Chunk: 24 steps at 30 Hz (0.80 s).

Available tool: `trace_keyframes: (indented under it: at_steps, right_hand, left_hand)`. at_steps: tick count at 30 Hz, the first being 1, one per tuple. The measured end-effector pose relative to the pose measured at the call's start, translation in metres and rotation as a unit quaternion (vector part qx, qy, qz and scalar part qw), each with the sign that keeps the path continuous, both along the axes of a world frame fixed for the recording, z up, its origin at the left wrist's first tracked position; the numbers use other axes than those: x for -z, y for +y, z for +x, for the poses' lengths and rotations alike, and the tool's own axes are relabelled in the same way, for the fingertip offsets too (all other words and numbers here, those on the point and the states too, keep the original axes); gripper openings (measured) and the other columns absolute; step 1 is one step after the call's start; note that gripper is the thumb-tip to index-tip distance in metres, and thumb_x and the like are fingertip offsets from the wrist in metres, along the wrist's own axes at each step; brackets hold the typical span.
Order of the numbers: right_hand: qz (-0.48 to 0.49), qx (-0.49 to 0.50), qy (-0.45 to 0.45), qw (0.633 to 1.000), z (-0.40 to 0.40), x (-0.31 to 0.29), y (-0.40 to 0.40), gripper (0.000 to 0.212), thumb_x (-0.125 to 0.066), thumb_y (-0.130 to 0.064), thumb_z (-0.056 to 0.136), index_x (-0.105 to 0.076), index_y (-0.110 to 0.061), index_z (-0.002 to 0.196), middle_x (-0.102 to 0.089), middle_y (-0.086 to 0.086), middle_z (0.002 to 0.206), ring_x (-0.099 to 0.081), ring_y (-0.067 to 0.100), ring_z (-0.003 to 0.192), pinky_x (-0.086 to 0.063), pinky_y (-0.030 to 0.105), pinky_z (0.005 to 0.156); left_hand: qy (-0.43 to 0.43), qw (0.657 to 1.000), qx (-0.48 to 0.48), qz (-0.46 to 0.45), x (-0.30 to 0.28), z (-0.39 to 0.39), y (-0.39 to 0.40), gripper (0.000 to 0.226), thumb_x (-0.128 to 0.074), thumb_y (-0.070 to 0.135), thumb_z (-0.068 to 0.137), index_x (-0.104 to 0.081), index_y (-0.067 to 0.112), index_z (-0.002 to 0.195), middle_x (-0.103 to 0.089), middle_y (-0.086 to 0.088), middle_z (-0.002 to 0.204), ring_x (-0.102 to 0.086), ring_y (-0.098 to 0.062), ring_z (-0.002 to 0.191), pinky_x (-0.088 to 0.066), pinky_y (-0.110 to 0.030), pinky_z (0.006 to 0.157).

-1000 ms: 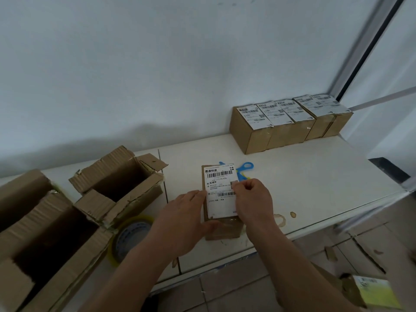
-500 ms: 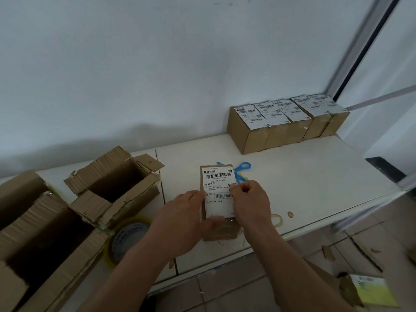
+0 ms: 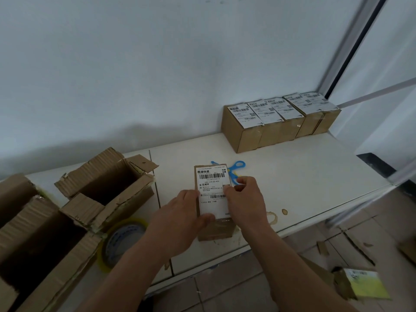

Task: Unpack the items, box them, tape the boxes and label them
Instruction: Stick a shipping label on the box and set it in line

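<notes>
Blue scissors [image 3: 236,168] half behind box [image 3: 216,230]

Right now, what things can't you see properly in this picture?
All from the head view:
- The small box: both hands, left and right, cover its sides.
- The label: small print too tiny to read.
- The scissors: blades hidden behind the small box.
- The tape roll: partly hidden by the left forearm.
- The big open box: cut off by the left edge, its inside too dark.
</notes>
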State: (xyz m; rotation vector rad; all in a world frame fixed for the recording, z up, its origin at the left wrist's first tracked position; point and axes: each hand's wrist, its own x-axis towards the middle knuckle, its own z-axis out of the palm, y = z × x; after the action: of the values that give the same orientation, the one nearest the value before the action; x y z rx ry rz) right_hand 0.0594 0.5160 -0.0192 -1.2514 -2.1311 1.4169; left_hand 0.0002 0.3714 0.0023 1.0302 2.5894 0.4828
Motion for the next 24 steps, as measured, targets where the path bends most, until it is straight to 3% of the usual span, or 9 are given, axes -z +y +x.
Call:
trace_keyframes:
  at_steps: [5,8,10,13,16,21,24]
  right_hand:
    - [0.253,-0.084,-0.065,0.962,-0.008,-0.018,0.010,0.056,-0.046,-0.048,0.097,-0.033,-0.025,0.146,-0.031,0.001,0.151,-0.033,0.022,0.136,-0.037,0.043,0.110]
    - [0.288,-0.176,-0.112,0.935,-0.028,-0.024,0.016,0.064,-0.037,-0.060,0.096,-0.024,-0.030,0.151,-0.016,0.001,0.161,-0.017,0.026,0.146,-0.025,0.049,0.115]
    - [0.268,-0.220,-0.153,0.925,-0.039,-0.019,0.017,0.069,-0.033,-0.066,0.094,-0.020,-0.030,0.152,-0.011,0.001,0.163,-0.014,0.028,0.148,-0.022,0.051,0.115]
    - [0.235,-0.232,-0.184,0.926,-0.046,-0.009,0.022,0.070,-0.033,-0.070,0.092,-0.028,-0.029,0.148,-0.026,0.002,0.156,-0.032,0.028,0.139,-0.034,0.052,0.108]
    - [0.173,-0.220,-0.157,0.947,-0.050,-0.004,0.023,0.062,-0.039,-0.070,0.090,-0.037,-0.030,0.138,-0.050,0.001,0.125,-0.057,0.022,0.108,-0.049,0.045,0.093]
    - [0.149,-0.213,-0.140,0.955,-0.051,0.000,0.022,0.055,-0.044,-0.069,0.089,-0.039,-0.031,0.128,-0.053,-0.002,0.108,-0.064,0.018,0.090,-0.055,0.042,0.084]
    - [0.179,-0.224,-0.184,0.940,-0.056,-0.008,0.026,0.061,-0.040,-0.075,0.086,-0.042,-0.029,0.125,-0.054,0.001,0.114,-0.061,0.021,0.100,-0.051,0.043,0.088]
  left_hand:
    - [-0.035,0.999,-0.006,0.008,-0.003,-0.002,0.002,0.060,-0.053,0.055,0.092,-0.033,0.026,0.140,-0.046,0.007,0.138,-0.052,-0.008,0.116,-0.042,-0.019,0.081]
    - [-0.072,0.997,-0.021,0.030,-0.002,-0.004,0.002,0.061,-0.057,0.053,0.092,-0.032,0.028,0.142,-0.046,0.010,0.139,-0.051,-0.006,0.114,-0.040,-0.020,0.078]
    - [-0.106,0.993,-0.031,0.043,0.000,-0.004,0.001,0.064,-0.059,0.051,0.092,-0.028,0.030,0.144,-0.046,0.013,0.138,-0.049,-0.002,0.104,-0.038,-0.016,0.072]
    - [-0.168,0.984,-0.043,0.039,0.002,-0.007,0.002,0.059,-0.058,0.049,0.093,-0.033,0.028,0.142,-0.053,0.012,0.131,-0.049,0.000,0.093,-0.035,-0.009,0.061]
    - [-0.205,0.977,-0.058,0.035,0.005,-0.012,0.003,0.051,-0.057,0.051,0.093,-0.043,0.027,0.135,-0.059,0.009,0.128,-0.056,-0.005,0.094,-0.043,-0.015,0.067]
    - [-0.231,0.970,-0.066,0.041,0.006,-0.013,0.003,0.048,-0.058,0.048,0.094,-0.047,0.025,0.134,-0.060,0.007,0.128,-0.055,-0.005,0.092,-0.040,-0.011,0.064]
    - [-0.239,0.967,-0.072,0.048,0.004,-0.013,0.004,0.049,-0.060,0.047,0.093,-0.048,0.024,0.135,-0.060,0.006,0.128,-0.055,-0.006,0.093,-0.039,-0.009,0.063]
